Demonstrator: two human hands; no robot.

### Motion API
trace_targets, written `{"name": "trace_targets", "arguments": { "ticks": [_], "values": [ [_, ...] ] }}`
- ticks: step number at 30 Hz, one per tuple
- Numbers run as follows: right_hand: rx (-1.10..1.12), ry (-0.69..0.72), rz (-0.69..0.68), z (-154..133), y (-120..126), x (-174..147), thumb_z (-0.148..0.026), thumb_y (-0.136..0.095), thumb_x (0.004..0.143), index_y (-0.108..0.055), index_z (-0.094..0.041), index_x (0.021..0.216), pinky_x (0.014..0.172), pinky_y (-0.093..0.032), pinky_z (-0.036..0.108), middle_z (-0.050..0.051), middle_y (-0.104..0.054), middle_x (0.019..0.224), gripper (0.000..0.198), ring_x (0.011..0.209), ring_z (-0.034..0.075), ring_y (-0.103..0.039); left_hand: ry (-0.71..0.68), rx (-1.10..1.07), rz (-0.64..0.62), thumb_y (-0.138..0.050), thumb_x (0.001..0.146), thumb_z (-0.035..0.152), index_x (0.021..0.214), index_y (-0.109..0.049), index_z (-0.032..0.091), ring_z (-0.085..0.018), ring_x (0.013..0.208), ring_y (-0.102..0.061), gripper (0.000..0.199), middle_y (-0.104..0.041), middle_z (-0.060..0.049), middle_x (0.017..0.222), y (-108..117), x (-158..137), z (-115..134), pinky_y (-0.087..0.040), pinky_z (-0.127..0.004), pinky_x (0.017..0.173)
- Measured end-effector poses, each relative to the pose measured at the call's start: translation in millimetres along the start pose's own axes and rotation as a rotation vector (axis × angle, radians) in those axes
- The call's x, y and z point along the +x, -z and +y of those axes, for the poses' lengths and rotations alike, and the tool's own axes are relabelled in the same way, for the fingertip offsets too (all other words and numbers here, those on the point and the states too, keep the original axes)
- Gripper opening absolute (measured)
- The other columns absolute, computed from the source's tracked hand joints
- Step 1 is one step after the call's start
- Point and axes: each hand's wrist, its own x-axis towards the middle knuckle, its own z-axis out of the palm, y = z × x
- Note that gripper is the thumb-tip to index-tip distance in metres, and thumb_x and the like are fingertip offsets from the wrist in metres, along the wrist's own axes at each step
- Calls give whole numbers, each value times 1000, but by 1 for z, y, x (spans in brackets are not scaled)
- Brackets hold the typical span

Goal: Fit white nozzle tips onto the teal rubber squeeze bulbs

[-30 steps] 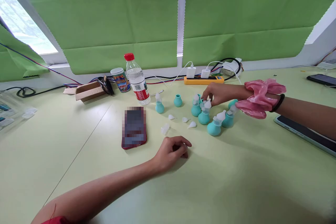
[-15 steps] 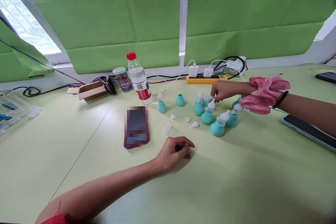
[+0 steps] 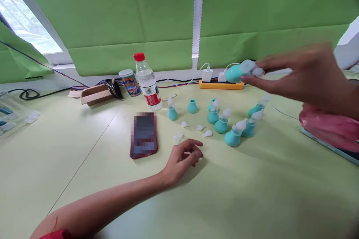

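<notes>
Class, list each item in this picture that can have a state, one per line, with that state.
Right hand: raised, gripping a teal bulb.
Left hand: resting on table, holding nothing.
Water bottle: upright, capped.
Cardboard box: open.
Phone: lying flat.

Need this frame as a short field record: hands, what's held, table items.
right hand: raised above the table, blurred, holding a teal bulb with a clear tip
left hand: resting on table, fingers loosely curled, holding nothing visible
bulbs on table: teal, most with clear tips
loose tips: beside left hand
phone: red case, flat
bottle: upright, red cap
</notes>
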Motion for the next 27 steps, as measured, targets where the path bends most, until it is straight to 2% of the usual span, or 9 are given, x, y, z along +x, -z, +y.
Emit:
{"name": "trace_targets", "arguments": {
  "ticks": [2, 5, 8, 10, 13, 17, 21, 24, 27],
  "values": [
    [126, 83, -15, -31, 0, -21, -39, -61, 70, -59, -22, 62, 53, -46, 26, -4, -64, 62, 18, 61, 13, -60, -46, -126, 26, -46, 76, 32, 106, -48, 15, -13, 69, -50, 34, -55, -7, 84, 1, 0, -1, -45, -23, 57],
    [338, 107, -34, -71, -28, -61, -30, -62, 72, -60, -25, 73, 57, -52, 26, -2, -67, 70, 5, 64, 15, -63, -90, -231, -4, -48, 74, 42, 118, -35, 21, -16, 77, -51, 50, -52, -7, 93, 2, 0, -1, -48, -27, 59],
    [527, 112, -151, -90, -64, -90, -24, -55, 78, -60, -22, 85, 65, -53, 26, 1, -68, 82, 9, 77, 17, -64, -5, -184, -52, -54, 72, 39, 114, -37, 20, -13, 65, -51, 49, -51, -3, 80, 0, 2, 0, -47, -26, 54],
    [600, 47, -204, -90, -76, -95, -26, -54, 79, -61, -19, 85, 64, -53, 25, 3, -68, 83, 11, 76, 16, -64, 43, -115, -15, -55, 73, 36, 107, -41, 18, -8, 53, -46, 41, -47, 2, 68, -1, 4, 1, -41, -21, 48],
    [624, -39, -278, -84, -75, -90, -30, -55, 79, -62, -20, 86, 64, -52, 25, 2, -68, 86, 15, 77, 17, -63, 14, -64, 82, -56, 74, 37, 99, -44, 19, -4, 48, -36, 33, -41, 6, 62, -1, 4, 2, -31, -17, 44],
    [588, -30, -295, -77, -70, -87, -31, -50, 82, -59, -21, 96, 66, -50, 26, 3, -67, 88, 19, 76, 16, -62, 42, -157, 196, -55, 74, 42, 86, -41, 20, -3, 46, -29, 29, -34, 8, 58, 1, 4, -1, -24, -16, 42],
    [558, 0, -381, -74, -76, -90, -31, -44, 85, -58, -18, 90, 57, -45, 24, 4, -63, 76, 20, 63, 13, -57, 64, -228, 186, -50, 75, 44, 84, -37, 22, -4, 44, -33, 27, -35, 8, 56, 4, 4, -6, -25, -16, 41],
    [524, 35, -478, -72, -76, -90, -31, -41, 87, -56, -16, 90, 56, -42, 24, 4, -59, 73, 21, 63, 13, -53, 47, -186, 141, -49, 75, 39, 86, -39, 21, -6, 44, -40, 24, -42, 7, 52, 5, 4, -6, -32, -17, 43],
    [495, 97, -601, -73, -73, -89, -30, -40, 87, -53, -15, 92, 58, -40, 23, 4, -58, 76, 21, 67, 13, -52, 20, -79, 135, -58, 68, 33, 83, -46, 17, -7, 44, -44, 25, -46, 5, 55, 4, 4, -1, -35, -19, 45]
  ]
}}
